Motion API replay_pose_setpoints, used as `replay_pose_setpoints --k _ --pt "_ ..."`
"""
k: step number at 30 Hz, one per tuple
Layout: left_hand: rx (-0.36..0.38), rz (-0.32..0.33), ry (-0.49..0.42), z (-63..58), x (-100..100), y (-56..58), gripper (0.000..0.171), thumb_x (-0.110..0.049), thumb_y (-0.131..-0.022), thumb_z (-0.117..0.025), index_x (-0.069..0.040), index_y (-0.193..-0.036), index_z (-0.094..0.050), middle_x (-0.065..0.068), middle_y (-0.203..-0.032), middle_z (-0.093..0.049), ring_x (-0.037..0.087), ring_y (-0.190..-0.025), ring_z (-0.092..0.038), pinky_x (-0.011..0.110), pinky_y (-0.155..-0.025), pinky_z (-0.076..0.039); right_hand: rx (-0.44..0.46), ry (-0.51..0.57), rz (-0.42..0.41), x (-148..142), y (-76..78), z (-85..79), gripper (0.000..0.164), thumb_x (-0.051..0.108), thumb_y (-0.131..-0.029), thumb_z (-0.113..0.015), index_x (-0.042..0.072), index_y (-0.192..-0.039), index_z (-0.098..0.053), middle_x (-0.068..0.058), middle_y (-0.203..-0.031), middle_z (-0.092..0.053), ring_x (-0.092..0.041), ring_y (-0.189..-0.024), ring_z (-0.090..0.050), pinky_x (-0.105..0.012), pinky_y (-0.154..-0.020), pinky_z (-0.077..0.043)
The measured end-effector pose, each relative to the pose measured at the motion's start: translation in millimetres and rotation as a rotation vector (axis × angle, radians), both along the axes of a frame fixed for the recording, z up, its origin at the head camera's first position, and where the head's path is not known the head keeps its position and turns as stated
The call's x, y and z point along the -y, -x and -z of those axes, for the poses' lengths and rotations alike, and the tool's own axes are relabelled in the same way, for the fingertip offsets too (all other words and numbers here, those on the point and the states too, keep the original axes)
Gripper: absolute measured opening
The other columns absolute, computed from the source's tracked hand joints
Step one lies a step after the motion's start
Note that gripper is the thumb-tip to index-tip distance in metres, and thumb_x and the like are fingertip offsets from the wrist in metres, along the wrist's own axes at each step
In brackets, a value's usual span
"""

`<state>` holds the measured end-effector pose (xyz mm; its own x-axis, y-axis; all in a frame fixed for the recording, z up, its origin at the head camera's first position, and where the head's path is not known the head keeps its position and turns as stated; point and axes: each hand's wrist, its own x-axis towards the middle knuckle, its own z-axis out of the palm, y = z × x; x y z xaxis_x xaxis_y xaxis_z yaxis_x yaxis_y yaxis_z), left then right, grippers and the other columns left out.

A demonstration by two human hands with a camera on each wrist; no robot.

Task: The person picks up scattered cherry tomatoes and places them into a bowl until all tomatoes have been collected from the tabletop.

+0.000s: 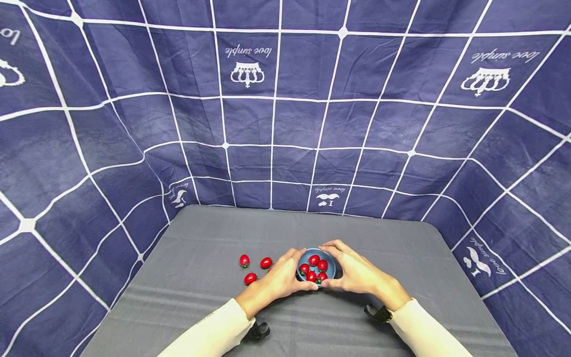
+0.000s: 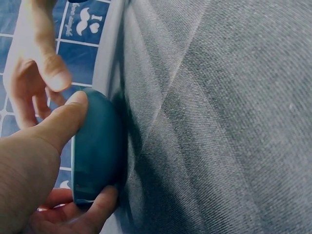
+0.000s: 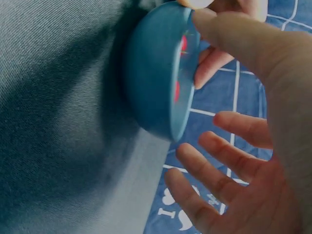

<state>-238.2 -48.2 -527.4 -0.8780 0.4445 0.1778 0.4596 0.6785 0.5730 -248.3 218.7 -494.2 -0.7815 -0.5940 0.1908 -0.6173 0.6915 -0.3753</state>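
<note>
A blue bowl (image 1: 331, 267) holds several red cherry tomatoes (image 1: 314, 260), low in front of the person. The left hand (image 1: 282, 275) grips its left side. In the left wrist view, the left thumb lies at the rim of the bowl (image 2: 100, 141) and fingers curl under its side. At the bowl's right is the right hand (image 1: 357, 270). Its fingers (image 3: 229, 161) are spread and apart from the bowl in the right wrist view, with the thumb near the rim. Whether the bowl's base touches the cloth cannot be told.
Left of the left hand, three loose cherry tomatoes (image 1: 250, 278) lie on the grey cloth-covered table (image 1: 205, 238). A blue curtain (image 1: 294, 124) with white grid lines rises behind the table and along both sides. Each wrist wears a black strap (image 1: 378, 313).
</note>
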Motion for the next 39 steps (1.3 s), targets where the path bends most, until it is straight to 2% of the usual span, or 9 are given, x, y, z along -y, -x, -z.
replay_pose_setpoints --k 3,7,13,23,28,39 --pt "0.007 0.002 -0.001 -1.0 -0.5 -0.2 0.106 -0.048 -0.086 -0.106 0.007 -0.163 -0.058 0.018 -0.144 -0.073 0.033 -0.124 -0.078 0.044 -0.109 -0.067 0.042 -0.020 0.000 -1.3 1.8 4.9 0.098 0.046 -0.086 -0.105 0.007 -0.166 -0.062 -0.006 -0.165 -0.060 -0.028 -0.145 -0.069 -0.054 -0.119 -0.062" --pt "0.010 0.005 0.006 -2.2 -0.7 -0.4 0.105 -0.048 -0.087 -0.105 0.007 -0.163 -0.058 0.018 -0.145 -0.073 0.033 -0.124 -0.078 0.044 -0.110 -0.067 0.053 -0.034 0.001 -1.5 4.6 9.3 0.107 0.051 -0.084 -0.105 0.006 -0.169 -0.058 -0.007 -0.166 -0.059 -0.029 -0.145 -0.068 -0.054 -0.120 -0.062" --pt "0.022 0.008 0.013 -1.2 -1.0 0.5 0.105 -0.048 -0.087 -0.104 0.006 -0.165 -0.058 0.017 -0.147 -0.072 0.033 -0.127 -0.077 0.044 -0.112 -0.066 0.066 -0.039 -0.039 1.2 9.9 12.3 0.103 0.047 -0.085 -0.104 0.004 -0.166 -0.059 -0.008 -0.164 -0.062 -0.027 -0.142 -0.070 -0.051 -0.120 -0.061" --pt "0.032 -0.002 0.002 0.9 -0.1 1.4 0.105 -0.047 -0.086 -0.106 0.005 -0.164 -0.058 0.015 -0.144 -0.072 0.032 -0.123 -0.077 0.044 -0.109 -0.067 0.153 -0.038 -0.060 11.4 21.4 10.5 0.109 0.041 -0.078 -0.106 0.003 -0.168 -0.059 -0.005 -0.159 -0.062 -0.023 -0.137 -0.070 -0.042 -0.119 -0.061" --pt "0.028 -0.002 0.000 1.3 -1.2 0.5 0.105 -0.047 -0.086 -0.106 0.005 -0.165 -0.058 0.016 -0.145 -0.072 0.032 -0.123 -0.077 0.044 -0.108 -0.067 0.172 -0.045 -0.062 10.6 25.8 8.4 0.108 0.043 -0.077 -0.108 0.005 -0.167 -0.061 -0.004 -0.156 -0.064 -0.022 -0.134 -0.071 -0.041 -0.118 -0.061" --pt "0.052 -0.004 -0.023 -6.9 4.6 -2.5 0.109 -0.047 -0.088 -0.103 0.005 -0.169 -0.052 0.021 -0.156 -0.067 0.040 -0.136 -0.073 0.055 -0.116 -0.064 0.176 -0.038 -0.066 10.1 29.0 8.7 0.108 0.046 -0.075 -0.109 0.006 -0.165 -0.064 -0.003 -0.154 -0.066 -0.022 -0.133 -0.072 -0.042 -0.114 -0.062"
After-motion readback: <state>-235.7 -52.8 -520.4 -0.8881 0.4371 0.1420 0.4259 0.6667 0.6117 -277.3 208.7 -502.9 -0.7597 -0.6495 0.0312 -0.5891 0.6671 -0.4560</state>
